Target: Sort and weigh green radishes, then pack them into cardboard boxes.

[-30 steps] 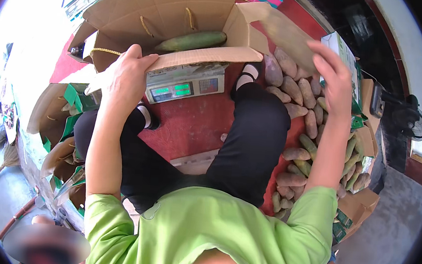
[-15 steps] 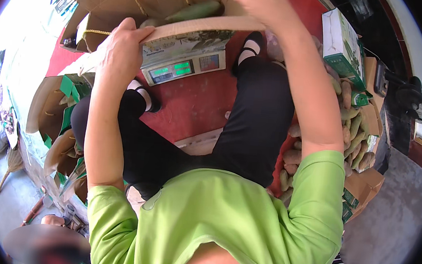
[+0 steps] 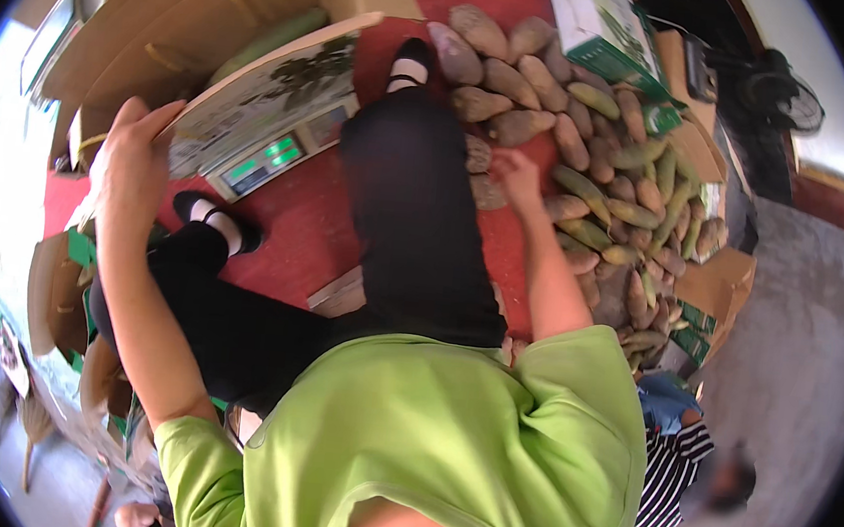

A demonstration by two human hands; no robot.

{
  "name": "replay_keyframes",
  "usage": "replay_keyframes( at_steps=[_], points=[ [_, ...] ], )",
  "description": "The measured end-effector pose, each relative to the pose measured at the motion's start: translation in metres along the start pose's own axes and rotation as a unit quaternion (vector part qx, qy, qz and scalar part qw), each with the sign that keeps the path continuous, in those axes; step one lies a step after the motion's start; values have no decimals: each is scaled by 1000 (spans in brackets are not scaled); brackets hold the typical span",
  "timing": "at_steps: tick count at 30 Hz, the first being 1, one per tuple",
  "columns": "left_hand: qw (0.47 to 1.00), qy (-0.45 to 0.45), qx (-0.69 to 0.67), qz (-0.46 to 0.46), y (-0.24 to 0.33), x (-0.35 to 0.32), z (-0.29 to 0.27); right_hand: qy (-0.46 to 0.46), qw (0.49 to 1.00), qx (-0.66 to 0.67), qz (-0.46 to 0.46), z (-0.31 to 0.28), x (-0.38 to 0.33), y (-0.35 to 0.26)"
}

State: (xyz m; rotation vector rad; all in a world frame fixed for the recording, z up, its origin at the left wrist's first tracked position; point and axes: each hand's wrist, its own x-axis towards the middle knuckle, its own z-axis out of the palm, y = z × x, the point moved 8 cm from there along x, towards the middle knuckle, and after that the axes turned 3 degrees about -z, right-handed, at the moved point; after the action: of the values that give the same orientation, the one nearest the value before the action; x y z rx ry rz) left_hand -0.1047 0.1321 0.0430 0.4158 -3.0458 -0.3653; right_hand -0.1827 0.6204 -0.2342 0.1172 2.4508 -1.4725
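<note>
A cardboard box (image 3: pixel 255 108) stands at the upper left with its top open, a long green gourd-like vegetable (image 3: pixel 268 44) inside. My left hand (image 3: pixel 135 153) is closed on the near left corner of its rim. Under the box's near side is a digital scale (image 3: pixel 270 165) with lit green displays. My right hand (image 3: pixel 517 179) hovers beside my right leg, its fingers loosely bent and apart, nothing visible in them. Nearest to it is a brown root vegetable (image 3: pixel 486 192), part of a loose spread of brown and green tubers (image 3: pixel 592 158) on the red floor covering.
A white and green carton (image 3: pixel 603 33) stands behind the tubers. Opened boxes (image 3: pixel 63 297) line my left side, and another carton (image 3: pixel 720 295) lies at the right. A fan (image 3: pixel 788 100) stands far right. A person in a striped top (image 3: pixel 669 476) is at the lower right.
My right hand has left the box and moved down and right to the tubers. My left hand stays on the box rim. The view has turned right, showing more of the tubers.
</note>
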Motion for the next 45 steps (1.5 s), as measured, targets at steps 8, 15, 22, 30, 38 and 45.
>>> replay_keyframes(
  at_steps=[8,15,22,30,38,45],
  points=[
    [999,-9,-44,24,1,0,0,-63,985,-50,152,27,-111,113],
    [999,-13,-45,12,-7,2,0,-14,968,-109,224,-10,-129,164],
    [998,-8,-54,12,-19,7,12,57,959,-145,237,-89,-130,194],
    [998,-7,-54,23,-16,6,11,90,928,-46,359,-125,-123,197],
    [999,-11,-40,6,-23,6,15,145,911,19,385,-142,-92,199],
    [999,-26,-22,-22,-27,7,19,120,895,71,425,-123,-61,208]
  ],
)
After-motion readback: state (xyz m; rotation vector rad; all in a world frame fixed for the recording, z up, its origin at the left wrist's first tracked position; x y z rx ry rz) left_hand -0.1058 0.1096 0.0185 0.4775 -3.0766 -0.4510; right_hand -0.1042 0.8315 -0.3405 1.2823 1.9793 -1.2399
